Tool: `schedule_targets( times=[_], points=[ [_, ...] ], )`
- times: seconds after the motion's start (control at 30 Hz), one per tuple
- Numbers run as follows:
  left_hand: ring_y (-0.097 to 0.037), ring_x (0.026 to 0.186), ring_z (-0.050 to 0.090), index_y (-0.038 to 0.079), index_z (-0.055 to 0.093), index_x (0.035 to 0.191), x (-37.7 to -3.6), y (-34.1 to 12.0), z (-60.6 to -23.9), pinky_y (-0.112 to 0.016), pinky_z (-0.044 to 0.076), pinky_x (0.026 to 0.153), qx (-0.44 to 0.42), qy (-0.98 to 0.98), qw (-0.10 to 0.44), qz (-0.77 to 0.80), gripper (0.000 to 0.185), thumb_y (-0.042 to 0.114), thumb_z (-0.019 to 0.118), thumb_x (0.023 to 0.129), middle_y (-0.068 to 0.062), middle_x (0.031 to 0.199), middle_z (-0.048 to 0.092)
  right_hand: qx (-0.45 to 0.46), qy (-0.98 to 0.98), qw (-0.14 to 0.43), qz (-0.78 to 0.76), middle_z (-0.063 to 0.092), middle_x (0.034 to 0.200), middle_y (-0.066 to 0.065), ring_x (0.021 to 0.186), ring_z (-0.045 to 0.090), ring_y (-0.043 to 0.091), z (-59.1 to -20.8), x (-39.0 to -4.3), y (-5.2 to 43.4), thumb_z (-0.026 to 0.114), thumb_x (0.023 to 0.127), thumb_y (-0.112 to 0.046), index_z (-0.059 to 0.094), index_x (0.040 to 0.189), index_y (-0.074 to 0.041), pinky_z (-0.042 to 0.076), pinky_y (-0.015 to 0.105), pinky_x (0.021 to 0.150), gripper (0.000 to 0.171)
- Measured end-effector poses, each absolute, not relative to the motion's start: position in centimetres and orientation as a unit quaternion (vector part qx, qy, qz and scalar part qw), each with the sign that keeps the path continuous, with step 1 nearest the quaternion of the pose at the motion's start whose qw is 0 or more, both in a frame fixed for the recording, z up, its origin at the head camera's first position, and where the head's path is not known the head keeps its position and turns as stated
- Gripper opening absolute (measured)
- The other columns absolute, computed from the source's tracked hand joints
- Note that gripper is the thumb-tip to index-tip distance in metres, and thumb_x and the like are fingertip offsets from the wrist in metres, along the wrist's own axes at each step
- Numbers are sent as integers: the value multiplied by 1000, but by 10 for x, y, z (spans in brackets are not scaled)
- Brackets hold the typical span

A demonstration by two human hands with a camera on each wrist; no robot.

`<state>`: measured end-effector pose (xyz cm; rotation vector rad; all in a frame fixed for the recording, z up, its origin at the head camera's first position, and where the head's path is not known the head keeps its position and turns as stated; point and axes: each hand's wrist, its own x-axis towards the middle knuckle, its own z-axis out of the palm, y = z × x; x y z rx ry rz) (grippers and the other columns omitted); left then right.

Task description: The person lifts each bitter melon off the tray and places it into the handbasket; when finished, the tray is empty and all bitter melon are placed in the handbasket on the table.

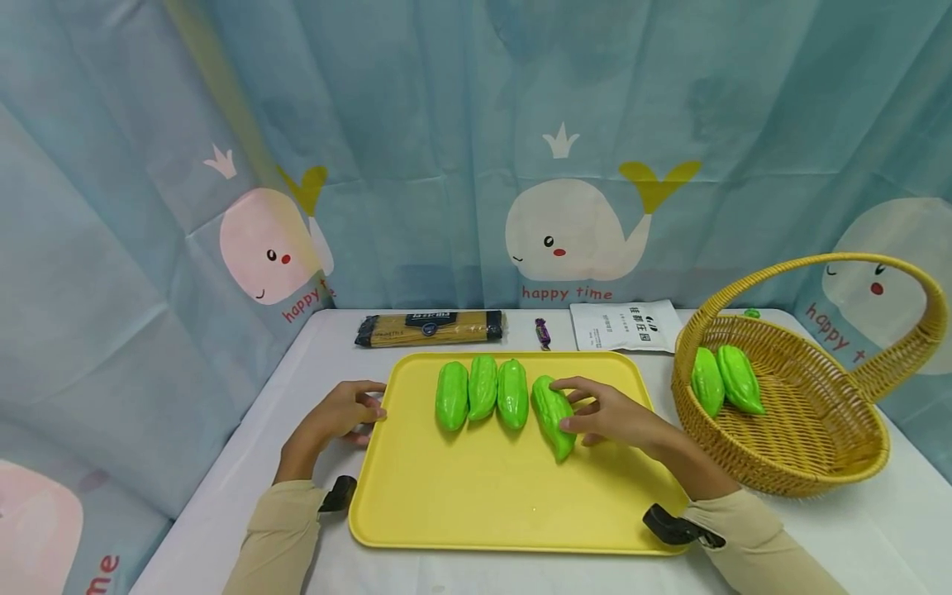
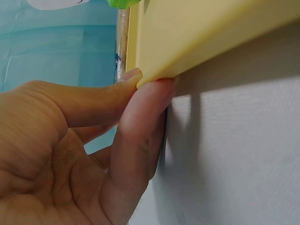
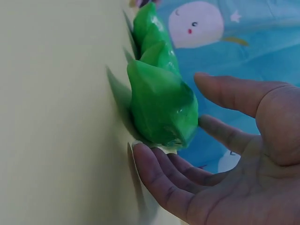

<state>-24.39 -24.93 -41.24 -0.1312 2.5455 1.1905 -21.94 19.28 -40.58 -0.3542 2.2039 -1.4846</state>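
Nearest the camera lay the near rim of the yellow tray (image 1: 506, 541) on the white table (image 1: 245, 463), with both beige sleeves coming in on either side of it. On the tray's far half three green bitter gourds (image 1: 482, 392) lay side by side and touching, and a fourth gourd (image 1: 554, 416) lay just right of them, slanted with its tip toward the near right. The right hand (image 1: 613, 417) rested against this fourth gourd from its right side, fingers nearly straight and spread, the fingertips (image 3: 147, 161) touching its underside at the tray surface, not clasped round it. The left hand (image 1: 340, 411) pinched the tray's left edge, thumb above and fingers (image 2: 140, 126) below the rim. Two more gourds (image 1: 725, 380) lay in the wicker basket (image 1: 833, 459) to the right, well apart from the tray.

With only fingertips against its glossy skin, the slanted gourd could roll or skid away, and would probably knock into its neighbours. Were the left hand's pinch to tilt the light tray, the whole row might slide.
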Motion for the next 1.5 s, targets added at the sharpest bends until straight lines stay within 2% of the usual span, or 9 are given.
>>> schedule_targets(
  times=[0.17,0.33,0.63,0.97,1.2,1.33,1.5],
  points=[
    [-18,74,61,2,50,155,-245,-250,-413,-30,58,62,-44,892,165,419,59,13,71,102,-16,117,62,-127,805,213,-538,44,153,27,126,63,33,-406,-219,187,76,100,-27,58,143,-10,61,43,86,49],
    [-18,69,61,2,50,155,-244,-252,-414,-30,58,61,-41,886,167,431,58,12,70,103,-16,117,62,-125,805,205,-543,51,145,26,113,67,28,-407,-218,183,77,99,-24,57,137,-7,60,40,80,46],
    [-17,66,61,1,50,155,-244,-253,-416,-30,58,60,-36,881,165,442,57,11,70,102,-16,116,62,-104,815,203,-533,55,141,26,117,65,32,-405,-213,187,81,94,-21,46,154,-8,62,42,80,70],
    [-18,70,61,1,50,155,-243,-252,-414,-31,58,62,-45,883,165,437,57,12,70,103,-17,117,62,-114,839,177,-501,54,144,23,121,63,33,-385,-198,213,82,93,-27,50,155,-15,60,42,81,71],
    [-18,72,61,2,50,155,-244,-252,-416,-30,59,62,-56,885,166,431,57,12,71,102,-16,117,62,-126,854,146,-484,49,151,24,132,54,41,-355,-179,236,79,94,-30,46,158,-14,58,42,85,73],
    [-19,72,62,3,51,155,-244,-252,-417,-30,59,63,-60,886,167,428,58,12,71,102,-16,117,62,-140,862,107,-476,50,152,22,131,54,40,-342,-167,252,77,97,-27,45,159,-16,56,45,90,71],
    [-19,71,62,3,51,155,-245,-252,-416,-30,59,62,-60,885,168,430,58,12,71,102,-16,118,62,-142,879,52,-452,53,148,18,126,56,38,-329,-159,278,74,99,-23,44,160,-15,55,44,88,68]
  ],
)
